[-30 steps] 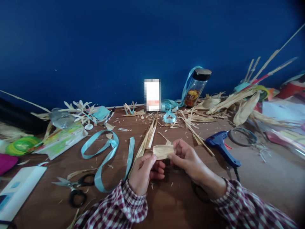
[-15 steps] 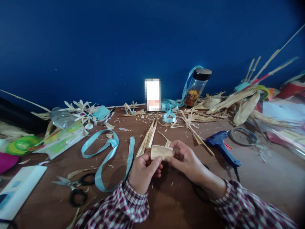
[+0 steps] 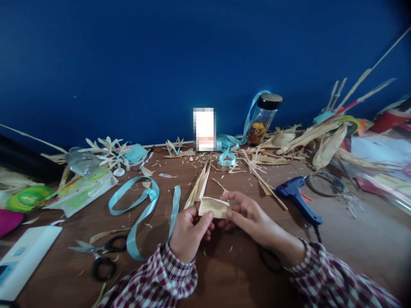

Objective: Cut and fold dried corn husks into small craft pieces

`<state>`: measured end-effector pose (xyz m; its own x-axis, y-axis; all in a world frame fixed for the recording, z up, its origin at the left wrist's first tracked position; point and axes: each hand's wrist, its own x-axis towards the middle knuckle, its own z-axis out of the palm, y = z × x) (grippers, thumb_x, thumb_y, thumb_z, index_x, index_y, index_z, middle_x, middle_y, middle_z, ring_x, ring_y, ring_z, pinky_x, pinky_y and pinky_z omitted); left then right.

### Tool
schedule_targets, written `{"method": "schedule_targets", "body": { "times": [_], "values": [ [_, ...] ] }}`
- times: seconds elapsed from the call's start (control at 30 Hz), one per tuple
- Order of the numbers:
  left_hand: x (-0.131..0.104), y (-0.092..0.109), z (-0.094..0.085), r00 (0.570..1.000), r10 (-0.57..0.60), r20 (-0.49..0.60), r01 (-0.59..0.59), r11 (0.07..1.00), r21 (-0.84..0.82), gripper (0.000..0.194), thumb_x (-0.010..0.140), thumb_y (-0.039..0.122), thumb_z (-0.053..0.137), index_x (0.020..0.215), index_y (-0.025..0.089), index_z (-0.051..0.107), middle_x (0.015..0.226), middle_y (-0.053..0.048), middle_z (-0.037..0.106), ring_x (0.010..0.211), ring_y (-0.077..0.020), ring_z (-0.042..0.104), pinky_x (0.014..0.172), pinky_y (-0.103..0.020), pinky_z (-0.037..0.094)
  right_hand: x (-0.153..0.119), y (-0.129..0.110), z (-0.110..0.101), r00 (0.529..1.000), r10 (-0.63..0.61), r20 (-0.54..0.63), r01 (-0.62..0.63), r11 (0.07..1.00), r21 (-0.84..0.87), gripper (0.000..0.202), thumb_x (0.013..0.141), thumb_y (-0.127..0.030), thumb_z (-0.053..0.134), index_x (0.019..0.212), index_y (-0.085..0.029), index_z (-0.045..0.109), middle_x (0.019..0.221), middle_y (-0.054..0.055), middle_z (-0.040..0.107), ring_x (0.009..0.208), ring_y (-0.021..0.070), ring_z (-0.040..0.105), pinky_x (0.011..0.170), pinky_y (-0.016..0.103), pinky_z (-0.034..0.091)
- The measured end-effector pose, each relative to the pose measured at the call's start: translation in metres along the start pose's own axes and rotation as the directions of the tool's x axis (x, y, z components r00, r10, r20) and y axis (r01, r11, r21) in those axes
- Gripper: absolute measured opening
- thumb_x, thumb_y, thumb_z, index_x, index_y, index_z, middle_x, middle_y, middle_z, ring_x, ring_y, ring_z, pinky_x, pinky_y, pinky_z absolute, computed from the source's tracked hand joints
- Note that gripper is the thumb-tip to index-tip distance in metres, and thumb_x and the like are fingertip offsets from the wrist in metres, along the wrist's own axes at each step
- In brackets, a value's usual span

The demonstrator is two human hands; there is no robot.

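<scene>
A flat, pale piece of corn husk [image 3: 214,207] is stretched between my two hands above the table, its top edge lifting slightly on the right. My left hand [image 3: 191,231] pinches its left end, thumb on the near face. The thumb and fingers of my right hand [image 3: 248,218] are closed on the right end. Just beyond the left hand lies a bundle of husk strips [image 3: 199,182]. A light blue ribbon [image 3: 136,226] curls to the left of that hand, and black-handled scissors [image 3: 102,252] rest nearby.
A blue glue gun [image 3: 300,199] lies at right beside a ring of wire [image 3: 325,184]. Toward the blue wall stand a lidded jar [image 3: 261,122] and a heap of corn husks [image 3: 329,147]. Husk flowers [image 3: 111,149] and a white power strip [image 3: 28,256] are at left.
The husk piece has shifted slightly left and down with both hands, and its top edge now curls away at the right. Both hands keep hold of it.
</scene>
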<state>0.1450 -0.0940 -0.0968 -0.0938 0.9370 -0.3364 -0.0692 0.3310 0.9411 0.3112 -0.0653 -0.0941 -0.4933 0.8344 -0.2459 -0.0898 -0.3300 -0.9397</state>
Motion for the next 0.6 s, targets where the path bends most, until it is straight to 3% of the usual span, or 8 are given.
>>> {"method": "schedule_targets", "body": {
  "times": [0.1,0.27,0.6],
  "values": [
    [-0.0008,-0.0004,0.0003,0.995,-0.028,0.091,0.024,0.999,0.046,0.024,0.067,0.038,0.069,0.065,0.015,0.061,0.047,0.002,0.057,0.036,-0.0070,0.048,0.036,-0.017,0.041,0.0002,0.0030,-0.0001,0.997,-0.065,0.033,0.066,0.998,-0.013,0.039,0.076,-0.034,0.070,0.106,-0.019,0.049,0.086,0.002,0.066,0.073,0.0118,0.063,0.066,0.023,0.049],
    [-0.0013,-0.0017,0.0014,0.984,-0.051,0.172,0.043,0.998,0.048,0.022,0.067,0.035,0.069,0.067,0.014,0.062,0.049,0.003,0.058,0.038,-0.0065,0.048,0.038,-0.017,0.042,0.0027,0.0059,0.0013,0.999,-0.038,-0.023,0.037,0.999,-0.022,0.036,0.072,-0.034,0.073,0.095,-0.018,0.051,0.077,-0.001,0.063,0.065,0.0096,0.058,0.059,0.021,0.046],
    [0.0023,0.0012,-0.0010,0.994,-0.077,0.077,0.087,0.986,-0.139,0.027,0.066,0.038,0.072,0.077,0.014,0.069,0.062,-0.003,0.068,0.050,-0.0097,0.058,0.045,-0.019,0.049,0.0046,0.0081,-0.0055,0.991,-0.042,-0.126,0.049,0.998,0.047,0.040,0.069,-0.035,0.076,0.094,-0.019,0.049,0.073,-0.003,0.061,0.056,0.0087,0.057,0.054,0.022,0.049]
  ]
}}
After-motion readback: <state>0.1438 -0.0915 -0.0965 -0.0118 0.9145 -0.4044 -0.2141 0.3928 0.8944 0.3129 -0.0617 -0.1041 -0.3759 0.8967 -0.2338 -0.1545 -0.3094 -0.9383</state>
